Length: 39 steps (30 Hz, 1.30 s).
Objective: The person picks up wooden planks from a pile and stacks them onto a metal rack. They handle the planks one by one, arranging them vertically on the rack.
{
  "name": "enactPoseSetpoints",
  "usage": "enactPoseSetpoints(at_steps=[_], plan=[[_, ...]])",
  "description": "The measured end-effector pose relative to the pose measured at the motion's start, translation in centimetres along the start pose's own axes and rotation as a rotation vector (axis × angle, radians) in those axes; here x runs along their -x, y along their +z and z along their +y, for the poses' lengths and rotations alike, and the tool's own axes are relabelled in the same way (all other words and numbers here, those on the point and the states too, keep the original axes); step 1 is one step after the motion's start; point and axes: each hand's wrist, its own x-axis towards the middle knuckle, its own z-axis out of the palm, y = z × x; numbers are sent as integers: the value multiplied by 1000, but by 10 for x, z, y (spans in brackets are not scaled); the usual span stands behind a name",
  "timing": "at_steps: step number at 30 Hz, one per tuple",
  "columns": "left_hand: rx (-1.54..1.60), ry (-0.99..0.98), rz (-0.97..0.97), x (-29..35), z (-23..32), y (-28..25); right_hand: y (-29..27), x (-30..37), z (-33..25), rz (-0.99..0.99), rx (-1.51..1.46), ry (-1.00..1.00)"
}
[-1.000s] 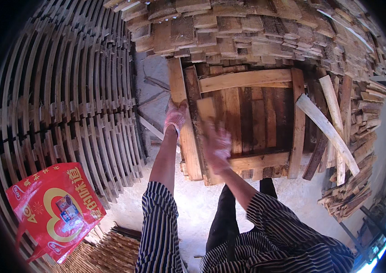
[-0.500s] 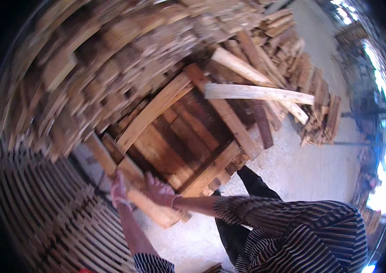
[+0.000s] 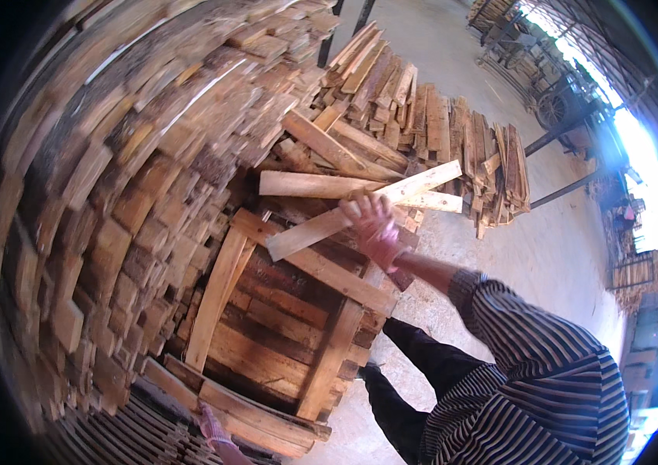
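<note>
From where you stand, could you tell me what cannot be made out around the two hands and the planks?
- Left hand, head view: the lower picture edge cuts off the forearm; its grip is unclear.
- Right hand: palm faces away, so its hold on the pale plank is hidden.
- Wooden frame: interior in shadow.

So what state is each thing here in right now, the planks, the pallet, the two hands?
Right hand: gloved, closed around a pale plank, raised.
Pale plank: held aslant above the pallet.
Left hand: gloved, low on the pallet's near edge; grip unclear.
Wooden pallet: tilted, leaning against the stack.
Stack of boards: piled high, ends outward.
Loose boards: heaped unevenly on the floor.
</note>
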Motion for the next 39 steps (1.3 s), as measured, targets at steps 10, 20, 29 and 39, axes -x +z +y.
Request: enactPoseSetpoints(at_steps=[10,20,29,39], plan=[[-162,224,419,19,27,29,0,-46,109,-91,-216,-438],[-41,859,108,181,116,295,37,-55,170,-281,-337,-234],[-122,676,171,217,167,457,-4,-44,283,-217,-693,-299],[-272,426,270,248,204,457,54,-143,525,-243,277,485]])
